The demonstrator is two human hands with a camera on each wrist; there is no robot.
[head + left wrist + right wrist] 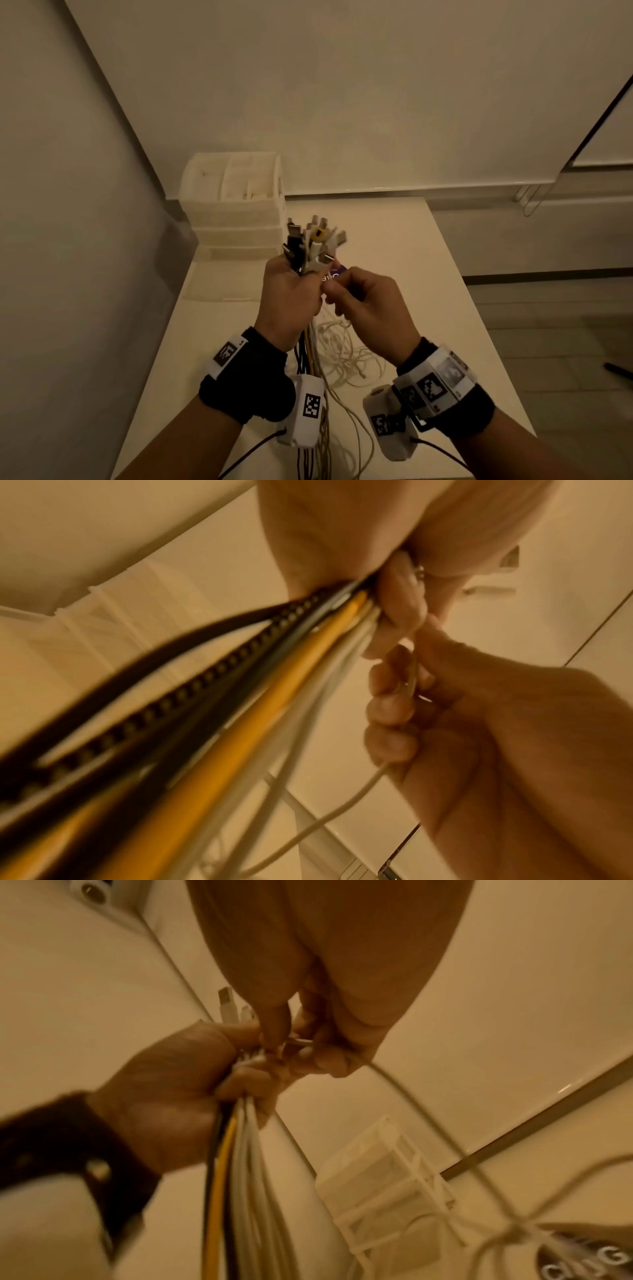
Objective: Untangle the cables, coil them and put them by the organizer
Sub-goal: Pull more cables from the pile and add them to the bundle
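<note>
The left hand (pixel 291 298) grips the cables (pixel 310 246) as one bundle, plugs up; the right hand (pixel 366 301) pinches one white cable (pixel 346 807) beside it. Untangling is underway. Next, draw that strand free. The organizer (pixel 236 202) stands beyond the hands.

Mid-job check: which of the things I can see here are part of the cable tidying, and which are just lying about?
Part of the job:
- cable bundle, gripped by the left hand
- white cable, pinched by the right hand
- loose white tangle on the table
- organizer

Lying about:
- purple object behind the hands
- dark object on the floor
</note>
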